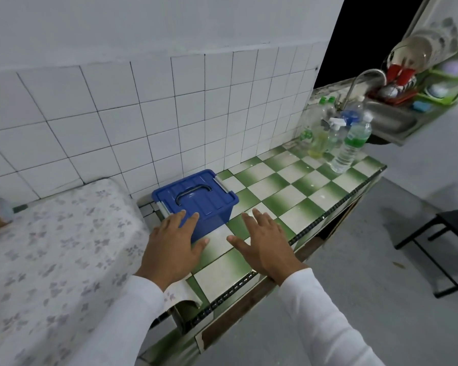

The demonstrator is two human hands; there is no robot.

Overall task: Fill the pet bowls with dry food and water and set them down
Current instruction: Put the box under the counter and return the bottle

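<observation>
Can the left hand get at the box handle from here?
Probably yes. The left hand is open, its fingers at the near edge of the blue box. The lid is shut and nothing lies over the handle.

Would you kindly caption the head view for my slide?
Both open hands, left hand and right hand, reach toward a closed blue storage box on the checkered counter.

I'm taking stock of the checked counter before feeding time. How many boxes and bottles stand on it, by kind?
Blue lidded box: 1
Green-capped bottles: 2
White-capped bottles: 2
Spray bottle: 1
Total: 6
</observation>
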